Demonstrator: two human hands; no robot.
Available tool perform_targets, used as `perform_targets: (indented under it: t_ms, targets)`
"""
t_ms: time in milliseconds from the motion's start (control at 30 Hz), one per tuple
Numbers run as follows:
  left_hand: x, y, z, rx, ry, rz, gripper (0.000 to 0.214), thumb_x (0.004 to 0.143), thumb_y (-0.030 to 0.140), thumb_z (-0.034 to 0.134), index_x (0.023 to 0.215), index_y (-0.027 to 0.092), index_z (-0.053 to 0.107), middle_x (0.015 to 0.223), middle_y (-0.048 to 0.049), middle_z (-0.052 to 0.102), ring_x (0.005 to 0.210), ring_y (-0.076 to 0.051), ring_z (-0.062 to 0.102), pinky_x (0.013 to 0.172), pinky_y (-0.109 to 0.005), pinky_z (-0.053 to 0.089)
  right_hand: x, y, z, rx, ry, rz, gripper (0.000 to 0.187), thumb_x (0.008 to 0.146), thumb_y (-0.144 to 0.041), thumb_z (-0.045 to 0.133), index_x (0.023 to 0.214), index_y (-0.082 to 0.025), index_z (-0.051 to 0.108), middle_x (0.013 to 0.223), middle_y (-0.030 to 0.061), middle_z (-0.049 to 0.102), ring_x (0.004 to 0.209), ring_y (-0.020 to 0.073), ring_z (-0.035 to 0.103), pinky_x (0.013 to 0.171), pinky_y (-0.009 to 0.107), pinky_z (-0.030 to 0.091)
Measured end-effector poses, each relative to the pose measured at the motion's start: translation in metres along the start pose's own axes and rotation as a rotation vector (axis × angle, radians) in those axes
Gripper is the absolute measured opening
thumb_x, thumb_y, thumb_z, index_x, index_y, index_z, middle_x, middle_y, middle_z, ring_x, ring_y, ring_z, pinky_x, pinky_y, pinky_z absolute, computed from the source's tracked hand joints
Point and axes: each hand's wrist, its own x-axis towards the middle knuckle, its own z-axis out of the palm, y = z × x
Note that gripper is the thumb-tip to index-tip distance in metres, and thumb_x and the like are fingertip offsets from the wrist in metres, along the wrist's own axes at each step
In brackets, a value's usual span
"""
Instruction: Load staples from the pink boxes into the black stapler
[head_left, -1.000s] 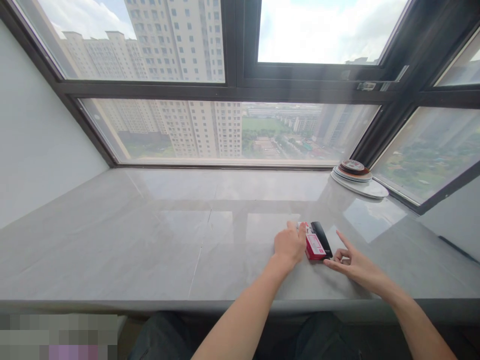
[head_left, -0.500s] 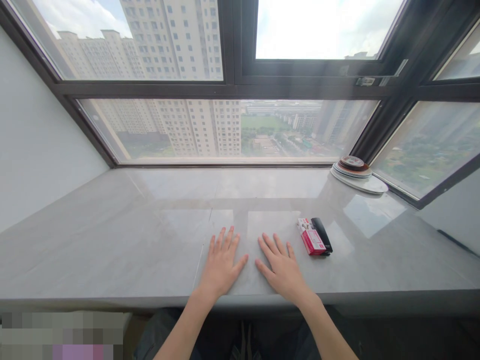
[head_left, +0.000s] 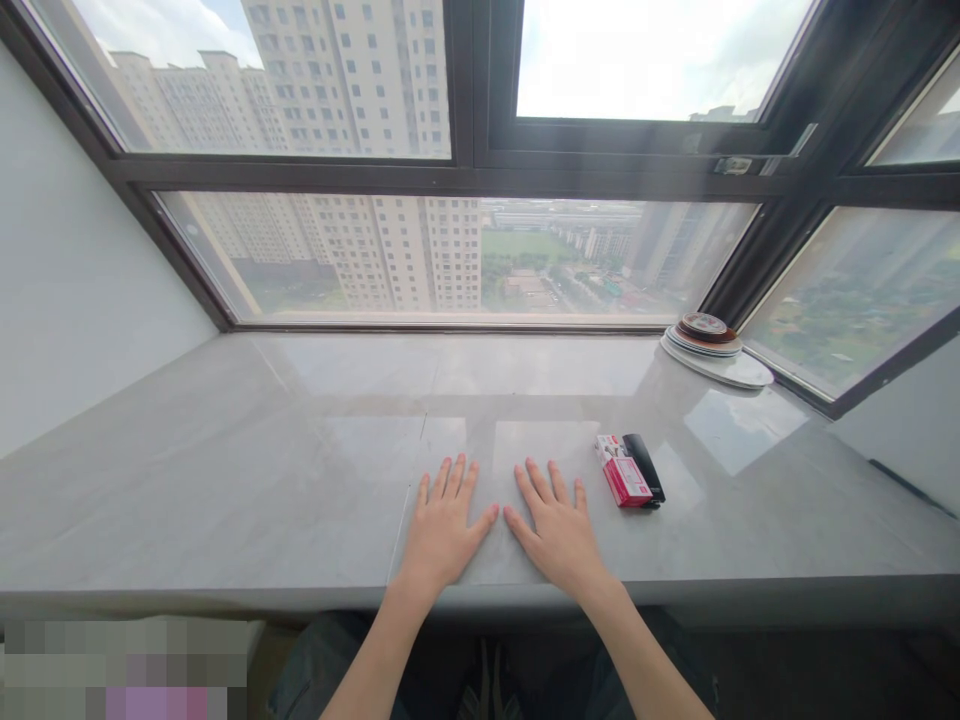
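Note:
My left hand [head_left: 444, 525] lies flat, palm down, on the grey stone sill [head_left: 225, 480], fingers spread and holding nothing. Beside it my right hand [head_left: 556, 528] rests the same way, thumbs almost meeting. A small red and white box [head_left: 622, 474] lies on the sill just right of my right hand, a short gap away. Against the box's right side lies a black stapler [head_left: 644, 467]. Neither hand touches them.
A stack of round plates or coasters [head_left: 709, 345] sits at the sill's far right corner by the window. A dark window frame [head_left: 465, 180] runs along the back. A white wall [head_left: 67, 280] closes the left side. My dark trousers show below the front edge.
One second ago both hands were at the red box and the stapler. They have let go, moved left and settled flat on the sill; since half a second ago they barely shifted.

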Motion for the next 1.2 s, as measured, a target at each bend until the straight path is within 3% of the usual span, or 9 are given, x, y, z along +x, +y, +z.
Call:
perform_targets:
  t_ms: [367,733,1200]
  targets:
    - [-0.001,0.004,-0.002,0.013,0.011,0.001,0.066,0.100,0.053,0.040,0.161,0.030,0.029,0.169,-0.0012,0.022,0.158,-0.027,0.014,0.127,-0.054,0.015,0.000,-0.001,0.003,-0.006,0.031,0.003,0.076,0.100,-0.072,0.029,0.164,-0.032,0.020,0.170,-0.0021,0.010,0.157,0.0347,0.002,0.123,0.060,0.001]
    - [-0.003,0.005,-0.003,0.022,0.011,-0.006,0.070,0.096,0.052,0.047,0.160,0.029,0.032,0.169,-0.0019,0.022,0.157,-0.028,0.014,0.127,-0.054,0.013,0.004,-0.013,0.008,-0.040,0.042,0.085,0.082,0.096,-0.070,0.042,0.163,-0.025,0.027,0.170,0.0085,0.010,0.155,0.0413,0.002,0.118,0.067,-0.002]
    - [-0.003,0.005,-0.003,0.015,0.015,-0.001,0.069,0.097,0.054,0.046,0.160,0.029,0.031,0.169,-0.0030,0.022,0.158,-0.029,0.014,0.127,-0.055,0.013,0.000,-0.012,0.007,-0.025,0.064,0.076,0.079,0.098,-0.069,0.037,0.164,-0.027,0.026,0.171,0.0060,0.010,0.156,0.0379,0.001,0.120,0.064,-0.001]
